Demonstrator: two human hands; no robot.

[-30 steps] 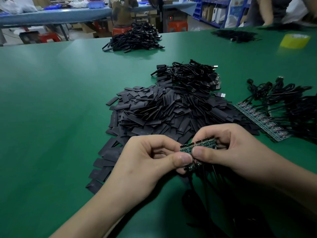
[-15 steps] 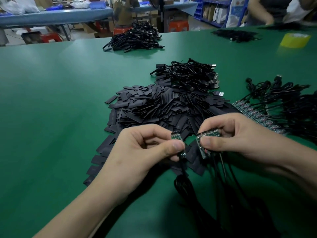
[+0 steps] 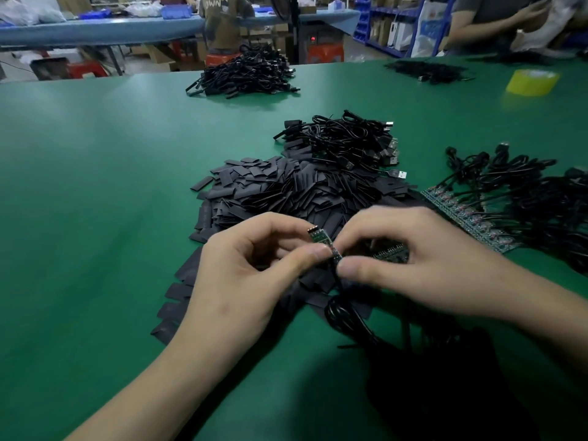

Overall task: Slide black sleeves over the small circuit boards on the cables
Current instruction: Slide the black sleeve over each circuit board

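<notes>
I see the green table (image 3: 95,192), sleeve pile (image 3: 286,192) just beyond both hands, none picked yet; left hand (image 3: 241,275) pinches one circuit board (image 3: 319,237) thumb-and-forefinger, long axis tilted, free end toward the pile, while right hand (image 3: 420,265), fingers curled round a board bunch (image 3: 392,253), crowds its cable end.

One left hand (image 3: 241,272) pinches one single circuit board (image 3: 320,238). One right hand (image 3: 423,265) holds one cluster of boards (image 3: 392,253), too tightly packed to count. One heap of black sleeves (image 3: 286,192) is beyond counting. There are four cable piles: the near pile (image 3: 350,138), the far middle pile (image 3: 245,73), the far right pile (image 3: 426,71) and the right pile (image 3: 525,192). There is one yellow tape roll (image 3: 531,81). Two people are at the back: a person in brown (image 3: 222,23) and a person in grey (image 3: 477,14).
</notes>
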